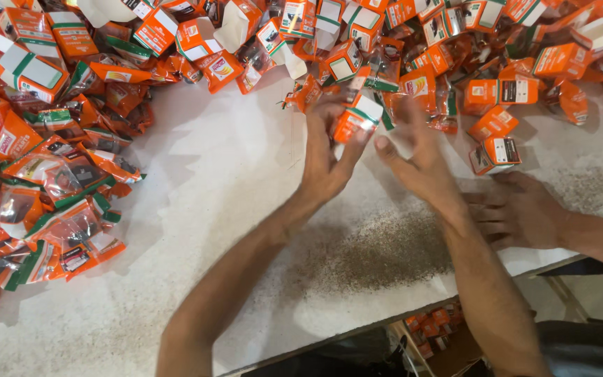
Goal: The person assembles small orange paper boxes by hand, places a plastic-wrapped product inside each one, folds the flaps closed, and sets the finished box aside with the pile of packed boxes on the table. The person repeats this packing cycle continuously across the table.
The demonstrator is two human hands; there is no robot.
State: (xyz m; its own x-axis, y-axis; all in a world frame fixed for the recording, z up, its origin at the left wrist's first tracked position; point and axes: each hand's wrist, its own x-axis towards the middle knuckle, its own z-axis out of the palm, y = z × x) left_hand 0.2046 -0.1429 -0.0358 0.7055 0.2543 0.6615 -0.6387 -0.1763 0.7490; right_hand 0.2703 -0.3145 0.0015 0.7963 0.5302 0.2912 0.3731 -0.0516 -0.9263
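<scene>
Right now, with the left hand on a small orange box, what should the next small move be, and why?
Probably bring the right hand onto the box to steady it. The left hand pinches the box just above the table, while the right hand is open, empty and close beside it. Another person's hand rests flat to the right, clear of the box.
</scene>
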